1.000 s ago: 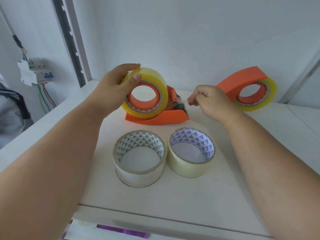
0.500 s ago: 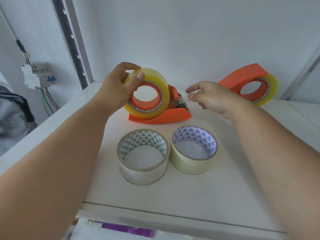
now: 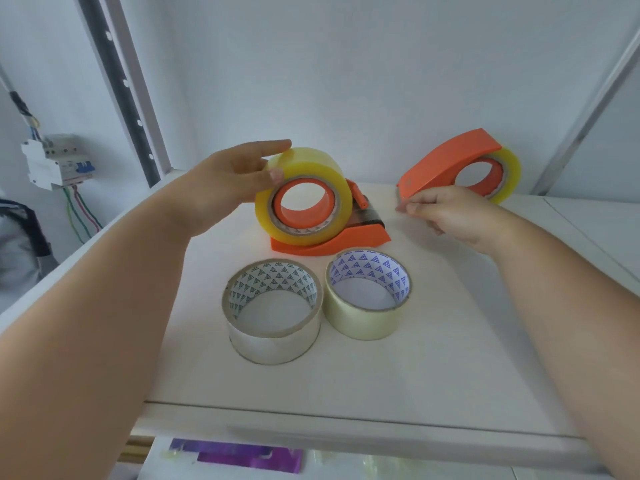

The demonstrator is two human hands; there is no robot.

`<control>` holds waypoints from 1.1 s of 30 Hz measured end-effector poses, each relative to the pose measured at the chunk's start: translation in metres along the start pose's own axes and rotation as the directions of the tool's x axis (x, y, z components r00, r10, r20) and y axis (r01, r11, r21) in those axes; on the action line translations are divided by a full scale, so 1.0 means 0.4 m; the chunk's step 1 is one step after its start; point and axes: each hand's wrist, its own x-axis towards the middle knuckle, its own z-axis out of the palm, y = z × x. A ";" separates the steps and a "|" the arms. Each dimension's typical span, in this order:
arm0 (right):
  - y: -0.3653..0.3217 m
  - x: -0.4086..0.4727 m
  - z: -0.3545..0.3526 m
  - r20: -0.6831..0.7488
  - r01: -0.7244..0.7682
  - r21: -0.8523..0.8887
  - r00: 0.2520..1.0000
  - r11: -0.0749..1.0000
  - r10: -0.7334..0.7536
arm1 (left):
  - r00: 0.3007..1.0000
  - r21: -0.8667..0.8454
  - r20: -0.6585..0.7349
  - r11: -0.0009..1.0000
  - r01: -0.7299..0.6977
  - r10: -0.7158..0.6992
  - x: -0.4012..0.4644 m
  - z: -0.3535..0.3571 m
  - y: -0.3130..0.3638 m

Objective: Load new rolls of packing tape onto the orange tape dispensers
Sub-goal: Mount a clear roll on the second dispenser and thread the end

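Note:
An orange tape dispenser [image 3: 346,242] stands on the white shelf [image 3: 381,382] with a yellow tape roll [image 3: 311,168] on its hub. My left hand [image 3: 221,188] grips that roll, fingers over the top and thumb on its front face. A second orange dispenser [image 3: 446,161] with its own yellow roll [image 3: 510,174] leans at the back right. My right hand [image 3: 450,214] pinches its lower front tip with curled fingers. Two loose rolls lie flat in front: a clear one [image 3: 273,341] and a pale yellow one [image 3: 363,323].
A perforated metal upright [image 3: 128,91] rises at the back left, another upright [image 3: 588,105] at the right. A breaker box [image 3: 57,161] with coloured wires hangs on the left wall. A purple item [image 3: 242,459] lies below the shelf's front edge.
My right hand let go at the near dispenser's cutter, opened, moved right and now pinches the second dispenser's tip. My left hand stayed on the yellow roll.

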 end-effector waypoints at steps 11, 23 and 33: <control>-0.057 -0.020 0.016 -0.129 0.119 -0.595 0.962 0.795 -0.241 | 0.977 0.747 -0.125 0.664 -0.022 0.174 0.083 0.107 0.162; -0.125 0.006 0.095 0.012 0.257 -0.519 0.956 0.815 -0.294 | 0.996 0.995 -0.088 0.051 0.087 0.008 0.134 0.218 0.154; -0.097 -0.024 0.076 0.046 0.251 -0.458 0.965 0.852 -0.259 | 0.999 0.988 -0.027 0.152 0.021 0.032 0.125 0.190 0.143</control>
